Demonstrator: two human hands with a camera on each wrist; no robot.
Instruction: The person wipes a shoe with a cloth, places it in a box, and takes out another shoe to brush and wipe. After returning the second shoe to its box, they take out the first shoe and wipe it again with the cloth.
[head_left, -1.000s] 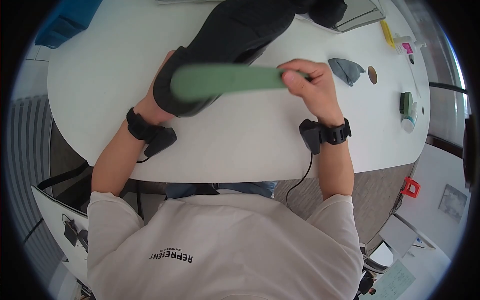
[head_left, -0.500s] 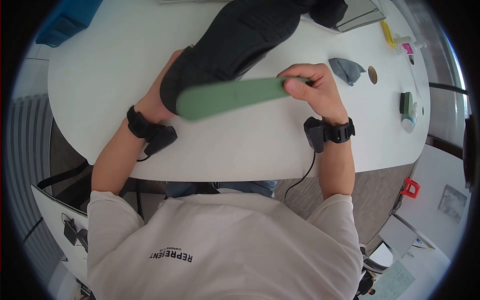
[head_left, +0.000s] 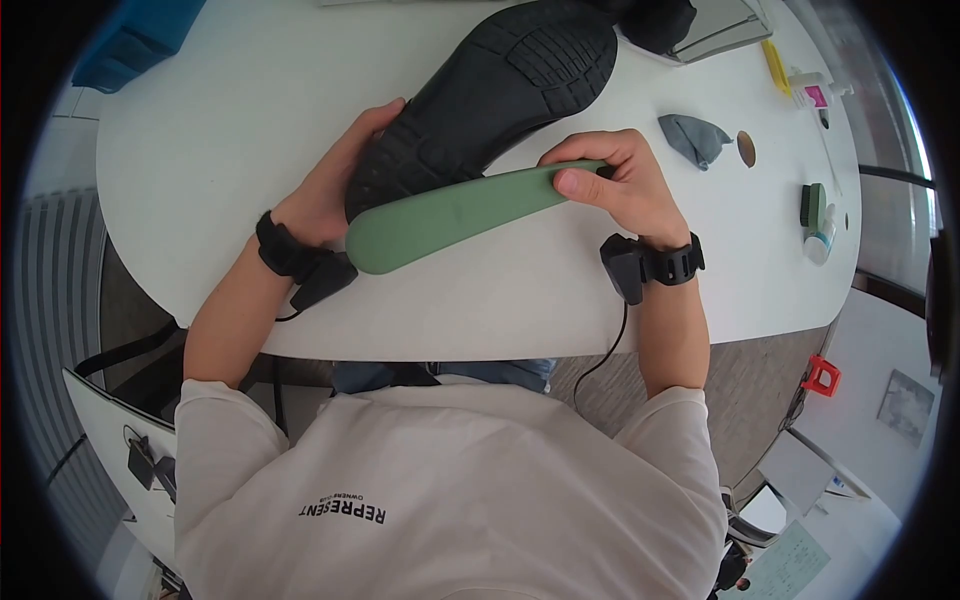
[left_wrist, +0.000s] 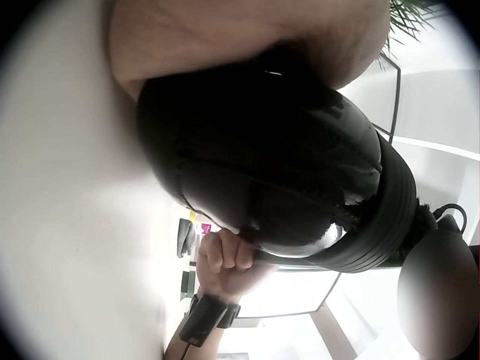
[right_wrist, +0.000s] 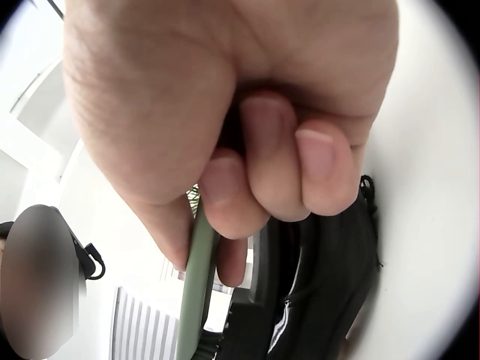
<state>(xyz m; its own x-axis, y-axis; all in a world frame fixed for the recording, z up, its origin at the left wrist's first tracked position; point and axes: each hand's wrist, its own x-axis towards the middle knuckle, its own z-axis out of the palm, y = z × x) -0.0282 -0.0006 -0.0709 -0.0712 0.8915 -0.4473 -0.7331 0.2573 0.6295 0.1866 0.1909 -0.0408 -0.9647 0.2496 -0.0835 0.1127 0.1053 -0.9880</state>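
My left hand (head_left: 325,190) grips a black shoe (head_left: 480,100) at its near end, and the ridged sole is turned up toward the head camera. The left wrist view shows the shoe's glossy upper (left_wrist: 270,172) below the hand. Between thumb and curled fingers, my right hand (head_left: 635,190) holds a long green brush (head_left: 450,220) by its narrow end. Its broad end overlaps the shoe's near edge in the head view. Dark bristles show under the green back (right_wrist: 193,300) in the right wrist view.
On the white table (head_left: 220,130), a grey cloth (head_left: 692,138) lies right of the shoe. Farther right are a smaller green brush (head_left: 812,205) and a white bottle (head_left: 820,243). A blue bin (head_left: 135,45) stands at the back left, a black rounded object (head_left: 657,22) at the back.
The shoe has tilted and shifted right, so more of its sole faces up. The brush's broad end has swept from over the shoe down toward the table's front edge.
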